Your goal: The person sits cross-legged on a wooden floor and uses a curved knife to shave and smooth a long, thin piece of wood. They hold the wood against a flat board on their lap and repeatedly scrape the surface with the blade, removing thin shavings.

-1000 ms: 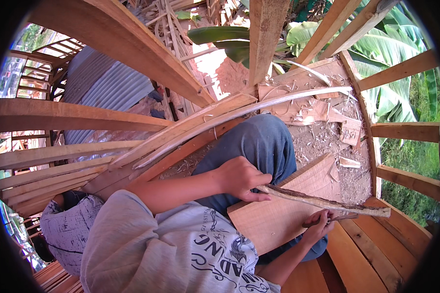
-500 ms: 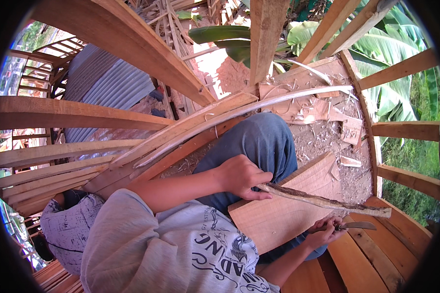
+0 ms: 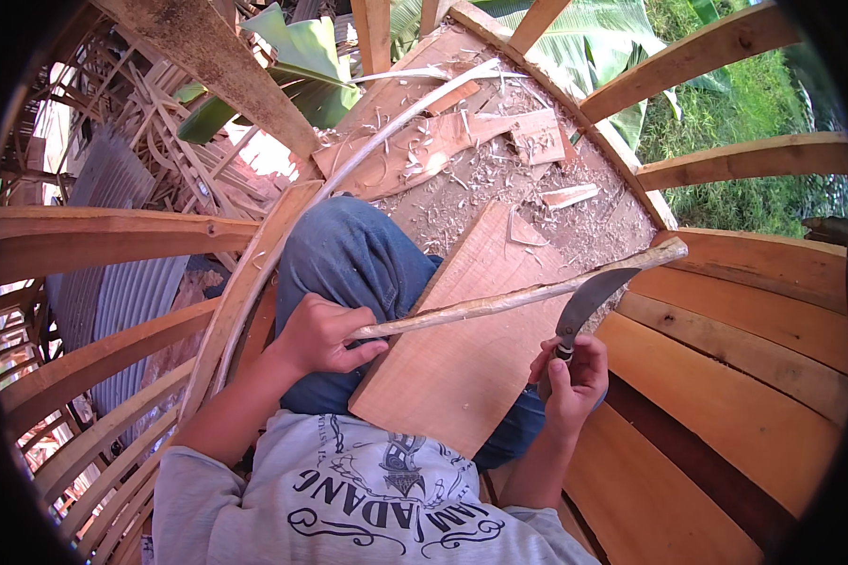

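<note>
My left hand (image 3: pixel 325 334) is closed around the near-left end of a long, slightly bent wooden stick (image 3: pixel 481 307). The stick slants across my lap, and its pale, peeled-looking side shows. In my right hand (image 3: pixel 575 375) is a knife (image 3: pixel 595 299) with a broad curved dark blade, gripped by its handle. The blade points up and right and overlaps the stick close to its far end; whether the edge touches the wood I cannot tell. Under the stick, a flat tapered wooden board (image 3: pixel 443 377) rests across my legs.
Wood shavings (image 3: pixel 589 221) and offcuts (image 3: pixel 537 137) litter the floor ahead. A long pale strip (image 3: pixel 386 132) curves past my left knee. Upright wooden ribs (image 3: pixel 113 231) stand around me, with planks (image 3: pixel 716 377) on the right. Banana leaves (image 3: pixel 584 38) show beyond.
The stick has turned from its dark bark side to its pale side. My right hand has raised the knife from below the stick up to its far end. The view has swung rightward.
</note>
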Available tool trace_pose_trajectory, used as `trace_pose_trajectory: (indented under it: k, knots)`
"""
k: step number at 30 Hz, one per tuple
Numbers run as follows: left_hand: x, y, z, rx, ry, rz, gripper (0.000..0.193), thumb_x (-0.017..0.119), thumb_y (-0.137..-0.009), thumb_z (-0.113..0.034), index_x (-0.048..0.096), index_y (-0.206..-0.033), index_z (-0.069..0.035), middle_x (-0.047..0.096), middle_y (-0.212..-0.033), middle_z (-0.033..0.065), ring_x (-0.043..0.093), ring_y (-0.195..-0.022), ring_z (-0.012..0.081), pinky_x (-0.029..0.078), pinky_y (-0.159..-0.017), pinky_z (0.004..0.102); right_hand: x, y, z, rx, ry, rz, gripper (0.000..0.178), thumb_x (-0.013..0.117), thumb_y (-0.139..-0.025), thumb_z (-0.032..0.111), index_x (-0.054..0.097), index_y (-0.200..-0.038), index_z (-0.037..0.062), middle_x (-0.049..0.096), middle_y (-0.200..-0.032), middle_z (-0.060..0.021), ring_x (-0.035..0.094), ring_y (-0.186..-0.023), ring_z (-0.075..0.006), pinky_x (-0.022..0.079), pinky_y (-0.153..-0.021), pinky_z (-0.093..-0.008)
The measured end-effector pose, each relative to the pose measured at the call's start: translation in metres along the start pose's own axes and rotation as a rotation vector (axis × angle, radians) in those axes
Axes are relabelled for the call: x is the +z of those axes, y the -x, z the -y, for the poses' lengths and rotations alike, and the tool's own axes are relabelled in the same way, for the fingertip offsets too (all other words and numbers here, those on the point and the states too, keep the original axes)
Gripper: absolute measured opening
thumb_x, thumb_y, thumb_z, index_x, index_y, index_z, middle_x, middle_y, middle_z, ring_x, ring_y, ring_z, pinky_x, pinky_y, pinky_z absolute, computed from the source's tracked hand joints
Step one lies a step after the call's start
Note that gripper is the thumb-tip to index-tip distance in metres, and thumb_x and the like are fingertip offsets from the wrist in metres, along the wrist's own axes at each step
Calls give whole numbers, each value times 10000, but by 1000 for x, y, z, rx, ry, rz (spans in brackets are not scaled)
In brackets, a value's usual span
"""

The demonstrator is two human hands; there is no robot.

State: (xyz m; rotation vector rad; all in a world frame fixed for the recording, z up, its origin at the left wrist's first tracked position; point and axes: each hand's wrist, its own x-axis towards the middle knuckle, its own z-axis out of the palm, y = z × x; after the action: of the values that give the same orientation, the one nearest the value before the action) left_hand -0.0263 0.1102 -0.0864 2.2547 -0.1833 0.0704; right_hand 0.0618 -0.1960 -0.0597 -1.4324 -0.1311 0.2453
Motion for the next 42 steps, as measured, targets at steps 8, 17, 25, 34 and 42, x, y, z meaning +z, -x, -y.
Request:
trace_pose_trajectory:
  k: [8, 17, 25, 34, 42]
  knots:
    - [-1, -2, -3, -7, -13, -8, 193, 742, -700, -213, 597, -656, -94, 445, -440, 1, 514, -388, 189, 361, -396, 313, -4, 8, -13, -167, 351, 162, 370, 538, -891, -32, 506, -1259, -5, 664, -856, -174, 565, -548, -109, 447, -472, -214]
    - [1, -3, -4, -10, -17, -24, 196, 768, -657, -180, 592, -638, -96, 391, -426, -23, 508, -373, 175, 369, -386, 301, 1, 9, -13, -239, 304, 37, 347, 541, -898, -38, 547, -1241, 13, 657, -856, -169, 537, -521, -93, 426, -461, -203]
    - [2, -4, -4, -2, -40, -21, 206, 772, -647, -177, 583, -630, -98, 396, -429, -22, 507, -373, 175, 366, -384, 302, 14, 13, -11, -196, 219, -49, 332, 542, -893, -39, 578, -1219, 12, 645, -798, -143, 523, -501, -88, 413, -443, -202]
    - [-2, -3, -4, 0, -56, 14, 242, 745, -720, -234, 556, -638, -107, 439, -424, -8, 518, -376, 185, 390, -381, 311, 13, 9, -7, -133, 361, 99, 335, 563, -847, -90, 605, -1172, -17, 655, -765, -124, 552, -532, -86, 432, -465, -198]
    - [0, -4, -6, 5, -59, 14, 249, 748, -701, -217, 540, -618, -108, 420, -428, -10, 515, -379, 188, 379, -384, 312, 8, 11, -2, -82, 174, -49, 321, 575, -835, -102, 620, -1143, -24, 653, -766, -121, 551, -537, -84, 431, -482, -198]
